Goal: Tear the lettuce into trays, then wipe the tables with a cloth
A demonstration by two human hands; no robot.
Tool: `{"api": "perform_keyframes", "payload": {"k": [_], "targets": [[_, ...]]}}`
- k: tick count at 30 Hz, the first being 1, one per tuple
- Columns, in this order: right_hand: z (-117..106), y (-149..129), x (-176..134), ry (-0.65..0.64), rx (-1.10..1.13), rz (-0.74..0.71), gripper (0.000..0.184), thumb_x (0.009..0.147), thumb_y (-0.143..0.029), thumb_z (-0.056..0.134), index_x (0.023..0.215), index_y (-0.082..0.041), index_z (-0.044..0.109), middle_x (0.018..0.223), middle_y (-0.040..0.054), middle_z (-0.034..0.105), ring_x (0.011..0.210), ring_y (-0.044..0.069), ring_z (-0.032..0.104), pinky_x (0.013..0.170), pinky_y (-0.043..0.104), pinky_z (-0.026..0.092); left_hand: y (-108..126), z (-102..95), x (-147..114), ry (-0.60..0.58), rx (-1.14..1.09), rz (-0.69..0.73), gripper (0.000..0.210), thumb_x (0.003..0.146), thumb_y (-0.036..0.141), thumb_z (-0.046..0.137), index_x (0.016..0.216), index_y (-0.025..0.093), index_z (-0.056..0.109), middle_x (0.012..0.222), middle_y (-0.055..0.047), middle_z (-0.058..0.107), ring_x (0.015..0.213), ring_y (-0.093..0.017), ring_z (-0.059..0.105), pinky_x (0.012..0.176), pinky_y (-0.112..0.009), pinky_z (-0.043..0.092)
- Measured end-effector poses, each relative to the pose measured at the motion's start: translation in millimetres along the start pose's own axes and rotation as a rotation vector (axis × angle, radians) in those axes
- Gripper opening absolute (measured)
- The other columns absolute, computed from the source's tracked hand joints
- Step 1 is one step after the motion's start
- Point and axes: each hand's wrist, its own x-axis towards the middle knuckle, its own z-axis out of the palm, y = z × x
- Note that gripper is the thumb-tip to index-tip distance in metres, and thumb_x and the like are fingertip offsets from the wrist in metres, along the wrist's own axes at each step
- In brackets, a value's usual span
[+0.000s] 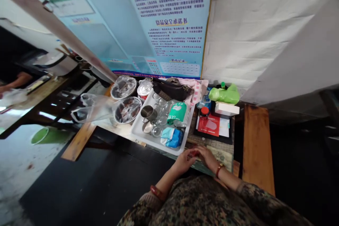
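Note:
At the table's near edge, my left hand (183, 162) and my right hand (206, 156) meet with fingers curled together. Between the fingertips shows something small and reddish (195, 153), too small to name. Just beyond them lies a white tray (141, 140). It holds a metal cup (148, 113), several clear glasses (156, 131), a green-and-white packet (178, 112) and a blue-and-white packet (171, 137). A dark bag (172, 91) rests across the tray's far end. To the right are a red-capped jar (204, 112) and a red card (209, 125).
Two bowls covered in plastic, one a dark-filled bowl (127, 110), stand left of the tray beside a clear plastic bag (95, 108). A green bag (225, 94) sits at the back right. Wooden benches (258, 148) flank the table. Another person's arm (18, 80) shows far left.

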Motion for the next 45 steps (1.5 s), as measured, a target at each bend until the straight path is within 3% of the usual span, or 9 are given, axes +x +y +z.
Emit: {"api": "perform_keyframes", "payload": {"k": [4,9,12,17,22,27,31,35,45], "targets": [[-13.9,6.6,15.2,0.005,-0.182,0.129,0.056,0.078,-0.002,0.041,0.130,-0.018,0.056,0.132,0.0113,0.057,0.124,0.024,0.050,0.106,0.047,0.039,4.1,-11.1,-21.4,0.001,-0.102,-0.053,0.042,0.077,0.028,0.059,0.117,0.018,0.062,0.095,-0.006,0.067,0.075,-0.016,0.061,0.069,-0.029,0.050],[4.3,-7.6,-6.6,-0.323,-0.179,0.082,0.058,0.076,-0.001,0.041,0.126,-0.022,0.061,0.133,0.0096,0.058,0.122,0.024,0.052,0.106,0.046,0.039,29.2,-35.6,-31.2,-0.019,-0.295,-0.048,0.043,0.078,0.035,0.061,0.117,0.015,0.060,0.097,-0.007,0.066,0.078,-0.017,0.062,0.064,-0.026,0.048],[-7.6,-18.8,-2.2,-0.413,-0.108,0.042,0.051,0.076,-0.008,0.048,0.122,-0.022,0.064,0.132,0.0098,0.059,0.122,0.025,0.053,0.106,0.045,0.039,46.1,-62.1,-26.6,0.076,-0.388,-0.017,0.045,0.079,0.038,0.062,0.118,0.015,0.058,0.097,-0.007,0.066,0.081,-0.018,0.064,0.067,-0.028,0.049],[-76.4,-35.1,59.3,-0.140,-0.061,0.050,0.036,0.086,-0.024,0.050,0.119,-0.023,0.065,0.129,0.0107,0.060,0.119,0.026,0.055,0.103,0.046,0.043,65.0,-104.9,-10.6,0.221,-0.477,0.038,0.049,0.079,0.044,0.063,0.117,0.014,0.057,0.097,-0.009,0.066,0.081,-0.017,0.064,0.069,-0.029,0.050],[-119.6,-68.5,133.8,0.179,-0.010,0.091,0.034,0.092,-0.035,0.046,0.119,-0.023,0.062,0.116,0.0085,0.065,0.101,0.022,0.064,0.092,0.042,0.052,65.7,-124.0,0.1,0.174,-0.511,0.013,0.050,0.076,0.048,0.065,0.113,0.015,0.058,0.095,-0.008,0.066,0.079,-0.016,0.063,0.066,-0.027,0.049],[-115.5,-102.1,180.4,0.293,-0.101,-0.038,0.051,0.089,-0.034,0.053,0.139,-0.025,0.044,0.138,0.0082,0.050,0.129,0.024,0.045,0.112,0.045,0.035,53.1,-147.5,9.4,0.208,-0.468,0.002,0.052,0.074,0.048,0.065,0.113,0.014,0.057,0.092,-0.008,0.066,0.078,-0.017,0.063,0.066,-0.028,0.049],[-90.9,-110.7,194.7,0.157,-0.192,-0.043,0.078,0.079,-0.036,0.069,0.147,-0.026,0.030,0.154,0.0104,0.026,0.142,0.031,0.026,0.115,0.052,0.028,46.1,-172.4,22.4,0.294,-0.436,-0.016,0.050,0.077,0.045,0.062,0.114,0.012,0.056,0.094,-0.009,0.067,0.079,-0.017,0.064,0.067,-0.028,0.048],[-70.3,-104.8,196.6,0.101,-0.187,0.007,0.073,0.083,-0.023,0.063,0.147,-0.031,0.030,0.159,0.0044,0.012,0.145,0.029,0.017,0.117,0.050,0.025,41.4,-195.0,33.2,0.298,-0.446,-0.029,0.050,0.076,0.045,0.062,0.113,0.013,0.057,0.093,-0.009,0.068,0.078,-0.018,0.065,0.067,-0.029,0.049],[-89.8,-91.2,214.5,0.333,0.300,0.280,0.047,0.089,-0.041,0.052,0.132,-0.024,0.053,0.130,0.0057,0.060,0.122,0.023,0.053,0.109,0.044,0.038,37.3,-226.5,58.2,0.308,-0.459,-0.022,0.056,0.074,0.051,0.065,0.113,0.013,0.058,0.095,-0.009,0.069,0.080,-0.019,0.066,0.067,-0.029,0.050]]}}
